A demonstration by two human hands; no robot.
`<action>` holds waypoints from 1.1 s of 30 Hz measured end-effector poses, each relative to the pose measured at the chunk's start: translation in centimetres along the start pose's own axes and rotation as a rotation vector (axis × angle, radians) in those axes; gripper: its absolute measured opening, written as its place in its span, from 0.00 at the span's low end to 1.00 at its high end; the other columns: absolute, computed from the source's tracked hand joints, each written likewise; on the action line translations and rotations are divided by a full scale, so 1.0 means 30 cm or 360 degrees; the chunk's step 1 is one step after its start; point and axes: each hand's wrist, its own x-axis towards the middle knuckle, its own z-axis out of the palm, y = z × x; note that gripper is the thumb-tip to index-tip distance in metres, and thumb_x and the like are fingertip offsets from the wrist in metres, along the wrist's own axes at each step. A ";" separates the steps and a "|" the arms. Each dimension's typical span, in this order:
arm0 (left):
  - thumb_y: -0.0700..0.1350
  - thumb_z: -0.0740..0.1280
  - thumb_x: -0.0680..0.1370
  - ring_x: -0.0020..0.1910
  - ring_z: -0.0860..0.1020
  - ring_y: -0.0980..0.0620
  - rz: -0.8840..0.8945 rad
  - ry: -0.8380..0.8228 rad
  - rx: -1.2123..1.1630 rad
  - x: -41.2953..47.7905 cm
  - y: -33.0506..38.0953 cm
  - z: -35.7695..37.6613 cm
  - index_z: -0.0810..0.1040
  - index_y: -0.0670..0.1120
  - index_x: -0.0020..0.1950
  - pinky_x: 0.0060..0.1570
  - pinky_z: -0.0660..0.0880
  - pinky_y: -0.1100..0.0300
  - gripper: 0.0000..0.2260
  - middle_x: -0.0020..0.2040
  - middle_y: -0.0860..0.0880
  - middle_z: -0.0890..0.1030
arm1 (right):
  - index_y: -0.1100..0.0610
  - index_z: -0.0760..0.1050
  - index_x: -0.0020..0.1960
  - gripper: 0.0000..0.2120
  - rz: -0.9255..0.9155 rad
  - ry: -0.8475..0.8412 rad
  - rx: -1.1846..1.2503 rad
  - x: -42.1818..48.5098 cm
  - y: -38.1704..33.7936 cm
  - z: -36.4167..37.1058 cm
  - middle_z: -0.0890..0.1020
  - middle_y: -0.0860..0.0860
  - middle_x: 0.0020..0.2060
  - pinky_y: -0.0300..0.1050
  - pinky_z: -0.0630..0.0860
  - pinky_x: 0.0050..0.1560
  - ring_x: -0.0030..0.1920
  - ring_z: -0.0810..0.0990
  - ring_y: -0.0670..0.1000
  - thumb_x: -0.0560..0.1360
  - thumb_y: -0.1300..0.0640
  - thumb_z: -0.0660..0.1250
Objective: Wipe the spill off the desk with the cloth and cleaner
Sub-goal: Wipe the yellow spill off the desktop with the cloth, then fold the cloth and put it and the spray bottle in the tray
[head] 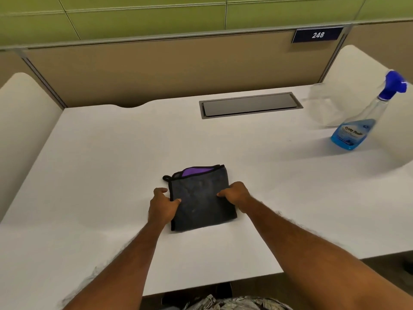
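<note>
A folded dark grey cloth with a purple inner side and a black hanging loop lies flat on the white desk, near its front middle. My left hand pinches the cloth's left edge. My right hand grips its right edge. A clear spray bottle of blue cleaner with a blue trigger head stands at the desk's right side, well away from both hands. No spill shows clearly on the desk surface.
A grey metal cable hatch is set into the desk at the back. Beige partition panels close off the back, and white side dividers flank the desk. A sign reading 248 hangs at the back right.
</note>
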 end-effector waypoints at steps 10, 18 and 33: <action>0.41 0.71 0.75 0.45 0.81 0.45 0.0450 -0.0224 -0.0428 0.013 0.029 -0.083 0.68 0.52 0.60 0.49 0.79 0.51 0.18 0.46 0.43 0.81 | 0.59 0.74 0.59 0.20 -0.0285 0.0144 0.0167 -0.025 -0.014 -0.065 0.81 0.55 0.54 0.48 0.79 0.53 0.52 0.80 0.56 0.70 0.56 0.75; 0.39 0.70 0.76 0.50 0.80 0.60 0.0994 -0.0113 -0.0431 0.044 0.178 -0.184 0.79 0.61 0.52 0.47 0.74 0.72 0.15 0.51 0.58 0.82 | 0.52 0.68 0.65 0.27 -0.0754 0.0164 0.0599 -0.121 -0.121 -0.216 0.83 0.56 0.44 0.36 0.79 0.41 0.46 0.83 0.52 0.70 0.63 0.75; 0.43 0.76 0.69 0.43 0.76 0.57 0.1519 -0.0050 0.0212 0.128 0.360 -0.223 0.82 0.54 0.51 0.42 0.75 0.58 0.13 0.43 0.56 0.77 | 0.49 0.76 0.63 0.27 -0.0961 0.0588 -0.0349 -0.217 -0.210 -0.416 0.78 0.42 0.52 0.37 0.70 0.56 0.50 0.74 0.43 0.67 0.60 0.78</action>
